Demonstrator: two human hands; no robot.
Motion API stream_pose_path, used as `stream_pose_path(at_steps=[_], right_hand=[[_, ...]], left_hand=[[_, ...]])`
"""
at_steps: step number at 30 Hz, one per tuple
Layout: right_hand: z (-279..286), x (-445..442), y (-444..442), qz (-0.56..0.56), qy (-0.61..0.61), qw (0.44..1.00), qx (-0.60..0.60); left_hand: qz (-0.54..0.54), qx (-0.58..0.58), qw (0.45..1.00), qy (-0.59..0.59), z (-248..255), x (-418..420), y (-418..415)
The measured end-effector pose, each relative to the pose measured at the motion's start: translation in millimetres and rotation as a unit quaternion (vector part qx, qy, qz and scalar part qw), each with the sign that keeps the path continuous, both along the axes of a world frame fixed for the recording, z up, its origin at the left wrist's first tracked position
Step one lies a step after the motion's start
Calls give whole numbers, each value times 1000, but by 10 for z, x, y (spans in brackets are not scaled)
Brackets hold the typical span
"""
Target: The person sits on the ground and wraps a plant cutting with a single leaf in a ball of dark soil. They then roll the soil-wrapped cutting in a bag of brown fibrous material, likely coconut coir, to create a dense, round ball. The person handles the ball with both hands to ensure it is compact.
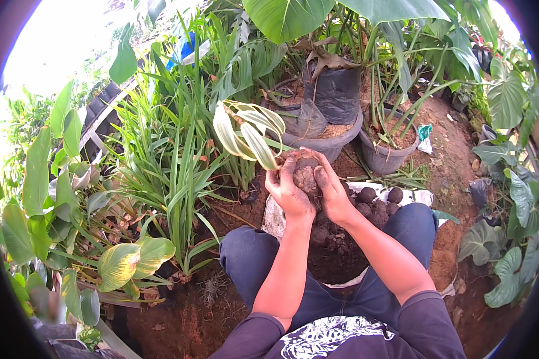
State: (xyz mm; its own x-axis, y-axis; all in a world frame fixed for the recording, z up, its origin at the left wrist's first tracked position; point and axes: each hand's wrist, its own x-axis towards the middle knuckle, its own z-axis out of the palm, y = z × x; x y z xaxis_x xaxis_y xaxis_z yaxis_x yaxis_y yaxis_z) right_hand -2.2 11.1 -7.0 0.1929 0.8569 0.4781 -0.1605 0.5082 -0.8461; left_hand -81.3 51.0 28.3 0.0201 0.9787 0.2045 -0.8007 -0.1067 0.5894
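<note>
Both of my hands are cupped around a ball of soil [306,177], in front of me and above the heap. My left hand [292,190] presses its left side, and my right hand [334,188] its right side. A variegated plant cutting [251,134] with pale, green-edged leaves leans out to the left from the top of the ball. Under my hands, several round soil balls [367,194] and loose dark soil [334,260] lie on a white sack [273,215] between my knees.
Beyond the sack stand a wide grey pot [341,141] holding a black plastic grow bag [337,96], and a smaller grey pot [386,157] with tall stems. Long strappy leaves [175,179] grow close at the left. Broad-leaved plants [505,273] edge the bare soil at the right.
</note>
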Motion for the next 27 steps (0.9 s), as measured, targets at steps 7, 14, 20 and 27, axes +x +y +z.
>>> stream_pose_path(at_steps=[7, 14, 20, 27], right_hand=[[183, 27, -68, 36, 18, 999, -34], [216, 63, -99, 2, -37, 999, -36], [217, 9, -100, -6, -30, 1000, -8], [265, 27, -128, -37, -54, 997, -39]], left_hand=[[-1, 17, 1000, -2, -1, -9, 8], [-11, 17, 1000, 6, 1, 11, -16], [-9, -1, 1000, 8, 18, -7, -34], [-17, 7, 1000, 7, 7, 11, -35]])
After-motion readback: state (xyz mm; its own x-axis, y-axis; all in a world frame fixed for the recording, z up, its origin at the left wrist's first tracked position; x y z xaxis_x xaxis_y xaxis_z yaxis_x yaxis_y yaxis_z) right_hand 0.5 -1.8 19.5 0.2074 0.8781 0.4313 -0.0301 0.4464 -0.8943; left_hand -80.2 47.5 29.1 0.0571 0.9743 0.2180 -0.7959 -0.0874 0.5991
